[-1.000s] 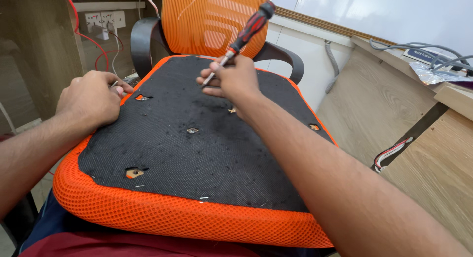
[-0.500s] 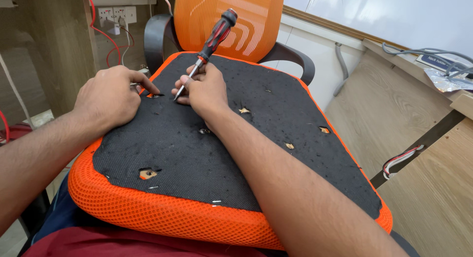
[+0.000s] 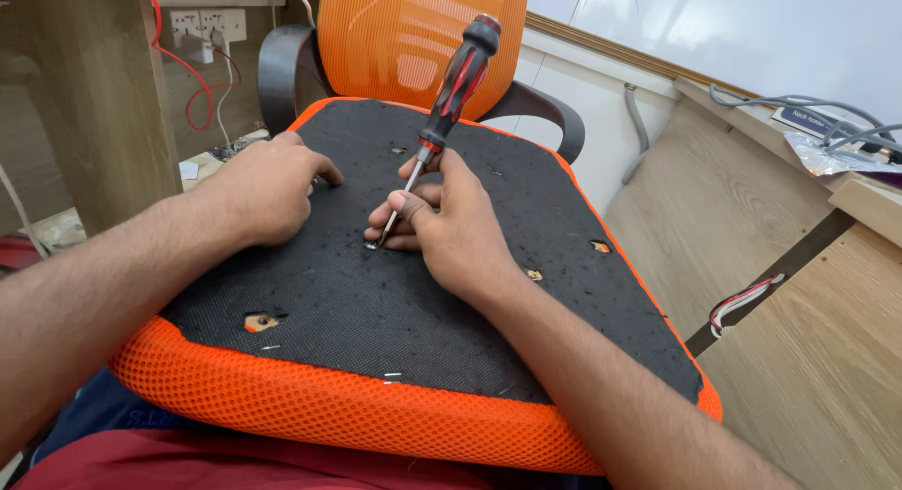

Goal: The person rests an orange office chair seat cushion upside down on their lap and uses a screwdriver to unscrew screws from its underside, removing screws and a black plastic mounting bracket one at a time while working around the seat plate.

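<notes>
Screwdriver (image 3: 451,95) upright on seat underside (image 3: 376,302), between both hands, backrest (image 3: 413,39) behind.

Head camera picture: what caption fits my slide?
Right hand presses a red-and-black screwdriver into the upturned orange chair seat; left hand steadies it.

Red-black screwdriver (image 3: 442,114) tilted, tip on seat underside (image 3: 376,302)

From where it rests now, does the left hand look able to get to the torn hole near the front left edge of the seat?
Probably yes. The left hand lies flat on the black seat underside, and the torn hole sits just nearer the person on the same side. Nothing lies between them; the right hand with the screwdriver is off to the side.
</notes>
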